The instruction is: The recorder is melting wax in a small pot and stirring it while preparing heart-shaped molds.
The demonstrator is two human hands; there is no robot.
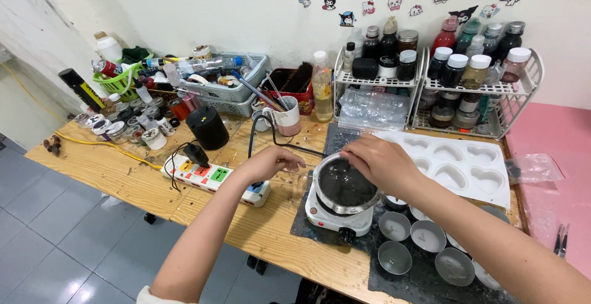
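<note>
Wooden bench [123, 174] against a white wall, cluttered at upper left of frame. Centre frame: small metal pot [343, 187] of dark liquid on a white mini hotplate [332, 218]. My left hand [271, 162] is just left of the pot, fingers curled around its handle. My right hand [378, 162] is over the pot's rim, fingertips pressed together pinching something thin; can't tell what. White heart-shaped mould tray [462, 168] right of the pot. Round tins [394, 226] at lower right. Power strip [206, 174] left of centre.
</note>
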